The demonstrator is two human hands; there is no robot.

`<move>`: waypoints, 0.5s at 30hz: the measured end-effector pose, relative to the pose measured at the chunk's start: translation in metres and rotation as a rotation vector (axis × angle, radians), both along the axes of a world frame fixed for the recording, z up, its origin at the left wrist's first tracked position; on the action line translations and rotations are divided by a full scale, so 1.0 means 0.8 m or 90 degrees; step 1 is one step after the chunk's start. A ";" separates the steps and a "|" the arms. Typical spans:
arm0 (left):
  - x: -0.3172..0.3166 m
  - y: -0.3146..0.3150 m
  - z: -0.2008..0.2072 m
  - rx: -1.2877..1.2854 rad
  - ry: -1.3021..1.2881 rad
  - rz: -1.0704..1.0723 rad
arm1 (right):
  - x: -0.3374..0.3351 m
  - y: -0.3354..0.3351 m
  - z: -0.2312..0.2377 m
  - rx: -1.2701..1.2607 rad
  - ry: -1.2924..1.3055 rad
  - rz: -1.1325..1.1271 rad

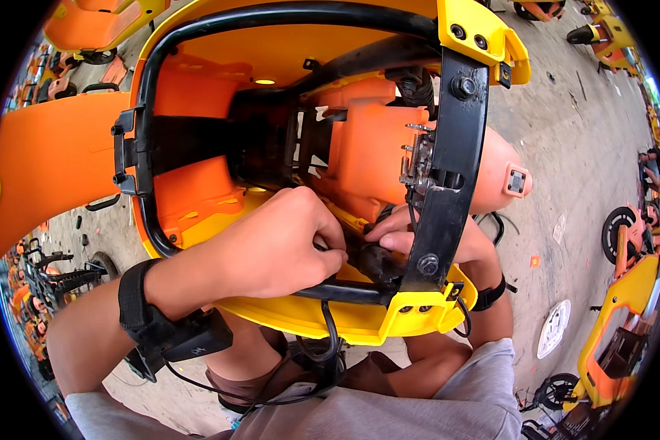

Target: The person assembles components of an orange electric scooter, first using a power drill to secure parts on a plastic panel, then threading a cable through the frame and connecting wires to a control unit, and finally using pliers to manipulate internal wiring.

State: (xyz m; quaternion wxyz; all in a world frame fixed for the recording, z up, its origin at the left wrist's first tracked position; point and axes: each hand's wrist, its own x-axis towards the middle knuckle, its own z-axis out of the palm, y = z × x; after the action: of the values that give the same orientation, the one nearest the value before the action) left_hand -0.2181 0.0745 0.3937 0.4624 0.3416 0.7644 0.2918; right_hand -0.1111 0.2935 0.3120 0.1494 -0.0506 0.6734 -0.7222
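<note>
In front of me is the open body of a yellow and orange scooter, ringed by a black tube frame. My left hand reaches inside the near rim with its fingers curled into a fist. Something dark shows between its thumb and forefinger, too hidden to name. My right hand comes in under the black metal crossbar, thumb and forefinger pinched at a small dark part. Just below those fingertips lies a black rounded piece. The crossbar partly hides this hand.
A spring latch sits beside the crossbar. An orange seat section stretches left. Black cables hang below the near rim. On the concrete floor are a white oval part, a wheel and other yellow-orange scooters.
</note>
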 end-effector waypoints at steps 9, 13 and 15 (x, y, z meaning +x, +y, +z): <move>0.002 0.004 0.002 -0.025 -0.027 0.027 | -0.002 0.001 -0.008 0.008 0.028 0.014; 0.004 0.003 0.000 -0.013 -0.012 0.037 | -0.002 0.001 -0.005 0.010 0.034 0.019; 0.005 0.003 0.001 0.009 0.009 0.043 | -0.003 0.003 -0.004 0.013 0.030 0.032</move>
State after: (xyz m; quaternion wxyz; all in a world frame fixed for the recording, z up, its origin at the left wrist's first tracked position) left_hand -0.2141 0.0769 0.3946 0.4440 0.3212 0.7768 0.3104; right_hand -0.1136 0.2956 0.3086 0.1525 -0.0830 0.6824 -0.7101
